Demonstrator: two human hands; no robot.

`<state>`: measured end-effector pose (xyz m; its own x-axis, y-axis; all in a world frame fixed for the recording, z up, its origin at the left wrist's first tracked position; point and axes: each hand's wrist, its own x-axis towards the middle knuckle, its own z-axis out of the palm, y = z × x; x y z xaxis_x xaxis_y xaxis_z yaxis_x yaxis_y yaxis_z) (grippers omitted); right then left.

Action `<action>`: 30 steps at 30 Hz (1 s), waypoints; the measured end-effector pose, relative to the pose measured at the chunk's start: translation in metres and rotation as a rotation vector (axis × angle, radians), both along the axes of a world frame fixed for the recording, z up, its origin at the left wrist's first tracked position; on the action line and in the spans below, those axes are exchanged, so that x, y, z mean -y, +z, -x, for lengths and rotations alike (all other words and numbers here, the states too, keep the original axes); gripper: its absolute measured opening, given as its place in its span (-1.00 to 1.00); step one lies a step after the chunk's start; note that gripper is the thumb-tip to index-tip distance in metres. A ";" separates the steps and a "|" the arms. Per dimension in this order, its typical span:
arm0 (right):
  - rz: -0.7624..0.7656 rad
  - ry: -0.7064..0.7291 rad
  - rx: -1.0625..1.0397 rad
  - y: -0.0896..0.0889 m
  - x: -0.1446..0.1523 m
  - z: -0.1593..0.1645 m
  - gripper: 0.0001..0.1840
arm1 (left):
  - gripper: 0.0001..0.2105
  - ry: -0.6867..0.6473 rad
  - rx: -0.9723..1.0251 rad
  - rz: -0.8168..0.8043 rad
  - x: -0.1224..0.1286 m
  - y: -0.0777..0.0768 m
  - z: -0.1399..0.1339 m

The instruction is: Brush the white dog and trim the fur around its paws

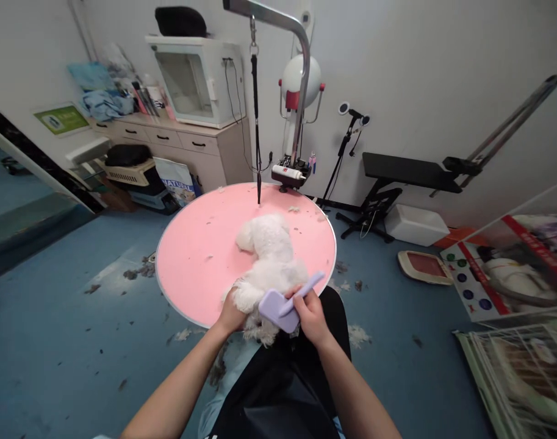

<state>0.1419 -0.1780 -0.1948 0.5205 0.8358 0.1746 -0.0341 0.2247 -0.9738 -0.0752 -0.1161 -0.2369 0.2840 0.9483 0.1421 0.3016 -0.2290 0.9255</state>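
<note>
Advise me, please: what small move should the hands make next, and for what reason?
Probably one short, gentle stroke of the lilac brush through the fur of the white dog. The right hand grips the brush by its handle, its flat back facing the camera and its head close to the fur; the left hand is against the dog nearby, which might steady it.

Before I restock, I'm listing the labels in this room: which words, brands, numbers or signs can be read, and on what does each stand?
"NATURAL": on the white-and-blue bag.
Too blurred to read: the print on the green sign.
Too small to read: the red mark on the white tube.
Too blurred to read: any lettering on the red-and-white printed panel.
</note>
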 end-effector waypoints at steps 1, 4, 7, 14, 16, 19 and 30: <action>0.004 0.015 -0.029 -0.001 -0.003 -0.002 -0.74 | -0.73 -0.016 -0.009 0.011 -0.001 0.005 0.000; -0.053 -0.065 -0.079 -0.004 -0.010 -0.008 -0.67 | -0.73 -0.076 -0.047 0.053 -0.003 0.021 -0.002; -0.079 0.007 -0.082 -0.003 -0.014 -0.007 -0.67 | -0.77 -0.098 -0.155 0.021 -0.007 0.033 -0.008; -0.121 -0.011 -0.136 -0.004 -0.027 -0.018 -0.62 | -0.74 -0.029 -0.241 -0.059 -0.013 0.030 -0.026; -0.093 0.033 -0.136 -0.006 -0.026 -0.021 -0.64 | -0.75 -0.015 -0.222 -0.035 -0.012 0.025 -0.026; -0.073 -0.025 -0.161 -0.009 -0.021 -0.025 -0.65 | -0.76 0.008 -0.222 -0.026 -0.012 0.019 -0.022; -0.066 -0.199 -0.371 -0.029 -0.024 -0.043 -0.58 | -0.78 -0.077 -0.263 -0.120 -0.013 0.032 -0.008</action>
<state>0.1847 -0.1541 -0.2233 0.7085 0.7057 -0.0053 -0.3293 0.3240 -0.8869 -0.0674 -0.1034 -0.2044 0.3963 0.9033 0.1641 0.5051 -0.3638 0.7826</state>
